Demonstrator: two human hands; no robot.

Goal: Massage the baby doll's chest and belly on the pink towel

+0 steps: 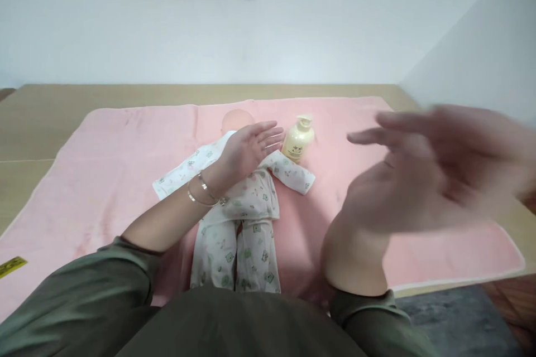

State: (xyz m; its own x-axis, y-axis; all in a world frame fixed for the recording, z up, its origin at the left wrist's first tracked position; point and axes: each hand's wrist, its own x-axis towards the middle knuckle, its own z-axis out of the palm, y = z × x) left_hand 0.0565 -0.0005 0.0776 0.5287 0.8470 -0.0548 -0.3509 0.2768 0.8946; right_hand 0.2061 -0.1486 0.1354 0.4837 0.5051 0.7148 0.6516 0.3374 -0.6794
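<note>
A baby doll in white printed pyjamas lies on its back on a pink towel, its head pointing away from me. My left hand hovers over the doll's chest and neck with fingers stretched out flat, holding nothing; bracelets circle its wrist. My right hand is raised close to the camera at the right, blurred, fingers spread and empty. A pale yellow pump bottle stands just right of the doll's head, near my left fingertips.
The towel covers a light wooden table set against a white wall. A yellow tag lies at the towel's left edge. Grey floor shows at the lower right, past the table edge.
</note>
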